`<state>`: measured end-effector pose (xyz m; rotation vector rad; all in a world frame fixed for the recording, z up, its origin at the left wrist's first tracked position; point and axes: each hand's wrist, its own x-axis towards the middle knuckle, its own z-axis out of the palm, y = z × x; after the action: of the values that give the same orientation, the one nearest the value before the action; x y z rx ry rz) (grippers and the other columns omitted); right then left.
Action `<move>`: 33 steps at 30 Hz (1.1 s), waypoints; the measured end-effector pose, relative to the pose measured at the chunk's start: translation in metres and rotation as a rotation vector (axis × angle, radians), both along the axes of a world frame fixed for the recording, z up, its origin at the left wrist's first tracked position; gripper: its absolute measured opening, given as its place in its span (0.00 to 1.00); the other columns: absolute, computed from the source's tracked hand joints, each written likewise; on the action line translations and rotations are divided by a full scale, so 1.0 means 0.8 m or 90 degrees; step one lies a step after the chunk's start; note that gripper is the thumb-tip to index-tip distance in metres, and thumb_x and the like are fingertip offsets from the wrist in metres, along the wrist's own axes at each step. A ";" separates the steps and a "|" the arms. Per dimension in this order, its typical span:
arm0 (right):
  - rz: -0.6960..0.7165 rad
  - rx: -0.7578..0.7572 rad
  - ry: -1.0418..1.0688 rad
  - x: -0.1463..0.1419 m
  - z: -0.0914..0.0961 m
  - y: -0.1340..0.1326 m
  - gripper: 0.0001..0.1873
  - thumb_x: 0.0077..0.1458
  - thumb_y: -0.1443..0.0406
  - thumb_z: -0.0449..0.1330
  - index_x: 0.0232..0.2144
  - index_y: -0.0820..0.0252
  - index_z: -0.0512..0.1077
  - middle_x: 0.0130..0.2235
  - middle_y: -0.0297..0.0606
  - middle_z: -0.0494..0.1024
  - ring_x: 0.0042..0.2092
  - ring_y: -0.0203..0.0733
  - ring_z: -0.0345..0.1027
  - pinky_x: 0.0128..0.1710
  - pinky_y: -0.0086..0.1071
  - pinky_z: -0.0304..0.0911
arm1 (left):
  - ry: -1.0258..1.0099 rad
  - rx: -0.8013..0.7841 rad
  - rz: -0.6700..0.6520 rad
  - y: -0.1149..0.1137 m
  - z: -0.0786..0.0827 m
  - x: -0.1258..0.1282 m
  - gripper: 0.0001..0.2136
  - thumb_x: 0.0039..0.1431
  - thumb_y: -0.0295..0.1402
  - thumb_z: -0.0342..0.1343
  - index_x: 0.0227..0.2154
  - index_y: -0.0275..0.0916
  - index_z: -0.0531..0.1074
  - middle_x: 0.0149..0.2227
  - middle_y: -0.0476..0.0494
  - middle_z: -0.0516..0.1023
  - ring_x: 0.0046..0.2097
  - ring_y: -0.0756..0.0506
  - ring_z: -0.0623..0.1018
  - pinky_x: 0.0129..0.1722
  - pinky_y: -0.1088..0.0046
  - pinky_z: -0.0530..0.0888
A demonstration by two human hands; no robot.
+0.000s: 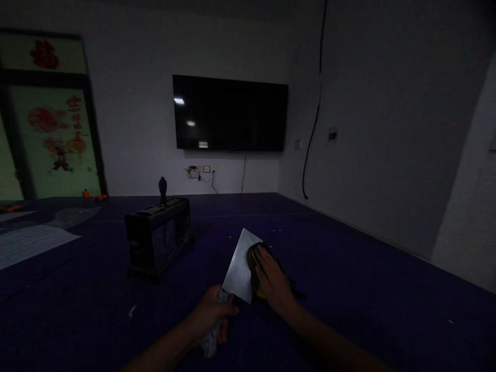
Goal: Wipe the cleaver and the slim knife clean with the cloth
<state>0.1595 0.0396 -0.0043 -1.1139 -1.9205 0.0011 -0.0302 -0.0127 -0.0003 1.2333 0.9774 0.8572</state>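
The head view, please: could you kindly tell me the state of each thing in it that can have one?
Cleaver: held, blade tilted upward
Cloth: against the blade
Left hand: closed around the cleaver's handle
Right hand: laid on the cloth
TV: screen dark, with reflections
Stand: upright, dark handle sticking up
Cable: hanging down
Paper: lying flat

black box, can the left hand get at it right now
Probably not without letting go first: the left hand holds the cleaver by its handle. Nothing visible blocks the way to the black box, though reach is hard to judge.
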 end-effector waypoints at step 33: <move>-0.033 0.009 0.010 0.003 -0.005 0.008 0.24 0.60 0.59 0.43 0.57 0.59 0.55 0.59 0.41 0.55 0.60 0.45 0.47 0.57 0.46 0.47 | -0.001 0.007 -0.015 0.006 -0.001 -0.004 0.15 0.37 0.36 0.59 0.26 0.40 0.58 0.09 0.58 0.62 0.09 0.51 0.63 0.09 0.81 0.57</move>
<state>0.1616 0.0457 -0.0084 -1.1504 -1.8744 -0.0309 -0.0332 -0.0083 -0.0010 1.2501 0.9558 0.8458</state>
